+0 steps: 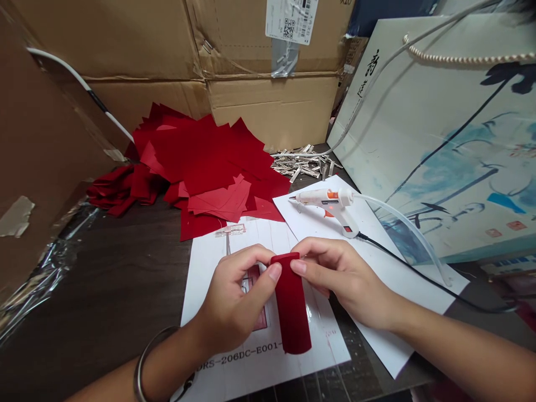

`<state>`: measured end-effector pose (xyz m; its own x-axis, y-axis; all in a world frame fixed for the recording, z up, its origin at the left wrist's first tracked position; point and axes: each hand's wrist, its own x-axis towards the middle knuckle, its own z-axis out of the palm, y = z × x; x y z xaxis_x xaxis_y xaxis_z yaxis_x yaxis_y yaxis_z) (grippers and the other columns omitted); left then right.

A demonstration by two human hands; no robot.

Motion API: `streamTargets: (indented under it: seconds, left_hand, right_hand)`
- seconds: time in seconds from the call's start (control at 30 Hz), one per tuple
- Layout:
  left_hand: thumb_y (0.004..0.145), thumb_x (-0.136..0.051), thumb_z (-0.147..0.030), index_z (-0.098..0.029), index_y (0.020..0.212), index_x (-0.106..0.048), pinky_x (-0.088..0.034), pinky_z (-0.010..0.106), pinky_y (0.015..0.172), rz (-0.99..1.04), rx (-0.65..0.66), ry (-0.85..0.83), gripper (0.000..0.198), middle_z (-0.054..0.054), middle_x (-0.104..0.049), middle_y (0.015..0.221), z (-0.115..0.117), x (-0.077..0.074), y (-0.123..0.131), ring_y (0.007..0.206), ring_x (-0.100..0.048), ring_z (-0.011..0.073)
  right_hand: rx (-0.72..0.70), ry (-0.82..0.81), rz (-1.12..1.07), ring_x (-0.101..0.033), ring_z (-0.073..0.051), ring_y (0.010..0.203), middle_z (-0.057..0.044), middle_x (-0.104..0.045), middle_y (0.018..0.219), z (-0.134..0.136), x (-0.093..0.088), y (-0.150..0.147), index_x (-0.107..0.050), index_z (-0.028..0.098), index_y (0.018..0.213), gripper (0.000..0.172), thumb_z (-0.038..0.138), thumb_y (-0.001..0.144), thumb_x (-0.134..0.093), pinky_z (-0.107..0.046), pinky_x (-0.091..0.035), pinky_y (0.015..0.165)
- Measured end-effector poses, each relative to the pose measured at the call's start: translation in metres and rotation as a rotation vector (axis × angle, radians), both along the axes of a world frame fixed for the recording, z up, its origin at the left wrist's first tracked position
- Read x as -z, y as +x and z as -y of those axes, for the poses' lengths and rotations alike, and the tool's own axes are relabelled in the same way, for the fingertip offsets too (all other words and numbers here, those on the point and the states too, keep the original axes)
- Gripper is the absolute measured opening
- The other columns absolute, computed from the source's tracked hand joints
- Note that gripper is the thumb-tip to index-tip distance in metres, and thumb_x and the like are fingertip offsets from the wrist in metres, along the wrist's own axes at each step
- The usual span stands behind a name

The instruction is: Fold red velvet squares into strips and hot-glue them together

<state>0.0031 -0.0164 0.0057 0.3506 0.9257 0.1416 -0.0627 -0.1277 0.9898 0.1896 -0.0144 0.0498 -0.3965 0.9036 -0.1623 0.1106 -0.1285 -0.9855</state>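
Fingers [253,255] pinching red strip [292,307], "206DC-E001" sheet [243,373]

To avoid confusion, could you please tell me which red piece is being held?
The narrow strip, pinched at its far end by the left hand and right hand; the red pieces piled beyond lie untouched.

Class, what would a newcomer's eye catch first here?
The heap of red pieces, back left, before the cardboard, probably strikes first. Next comes, low in the middle, the red strip that the left hand and right hand pinch at its top. Right of centre, a white glue gun rests on paper.
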Motion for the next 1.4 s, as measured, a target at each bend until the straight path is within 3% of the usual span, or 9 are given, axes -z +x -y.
streamTargets:
  seconds: [0.33, 0.73, 0.83, 1.07, 1.4]
  left_hand:
    - [0.092, -0.056, -0.045, -0.02, 0.093, -0.062, -0.036, 0.019, 0.036, 0.185, 0.141, -0.247, 0.026, -0.002, -0.049, 0.063, 0.0015, 0.0006, -0.0013, 0.043, -0.044, 0.0081]
    - [0.092, -0.056, -0.044, -0.019, 0.094, -0.06, -0.035, 0.019, 0.04, 0.257, 0.212, -0.307, 0.026, -0.001, -0.05, 0.068, 0.0018, -0.0017, -0.0024, 0.047, -0.043, 0.0074]
    - [0.092, -0.055, -0.043, -0.018, 0.094, -0.061, -0.037, 0.02, 0.04, 0.239, 0.199, -0.276, 0.026, 0.0, -0.053, 0.071, 0.0018, 0.0, -0.0035, 0.047, -0.047, 0.0082]
    - [0.094, -0.053, -0.033, -0.018, 0.084, -0.062, -0.04, 0.019, 0.038, 0.096, 0.036, 0.011, 0.021, 0.002, -0.059, 0.078, -0.0029, 0.0005, -0.0041, 0.046, -0.053, 0.0073]
    - [0.092, -0.058, -0.028, -0.017, 0.086, -0.064, -0.042, 0.02, 0.039, 0.041, -0.008, 0.058, 0.013, 0.0, -0.064, 0.076, -0.005, -0.0046, 0.0, 0.041, -0.055, 0.0067]
  right_hand:
    - [-0.01, -0.144, -0.127, -0.033, -0.005, 0.044, 0.007, -0.042, 0.053, -0.0037, 0.0004, -0.0007, -0.061, 0.016, 0.082, 0.025, 0.04, 0.083, -0.067, -0.02, -0.024, 0.043]
    - [-0.081, -0.222, -0.224, -0.032, -0.003, 0.04, 0.008, -0.042, 0.052, -0.0062, 0.001, -0.0002, -0.059, 0.016, 0.082, 0.024, 0.037, 0.084, -0.068, -0.019, -0.021, 0.04]
    - [-0.089, -0.21, -0.2, -0.033, -0.003, 0.04, 0.008, -0.043, 0.052, -0.0052, 0.0005, 0.0008, -0.058, 0.016, 0.081, 0.026, 0.04, 0.083, -0.068, -0.019, -0.023, 0.04]
    - [0.003, -0.002, 0.011, -0.034, -0.006, 0.045, 0.006, -0.043, 0.051, -0.0024, -0.0026, 0.0051, -0.062, 0.018, 0.084, 0.022, 0.04, 0.085, -0.066, -0.022, -0.024, 0.043]
    - [0.145, 0.182, 0.253, -0.035, -0.009, 0.05, 0.002, -0.046, 0.055, 0.0025, 0.0004, -0.0009, -0.066, 0.019, 0.079, 0.023, 0.042, 0.081, -0.068, -0.024, -0.026, 0.044]
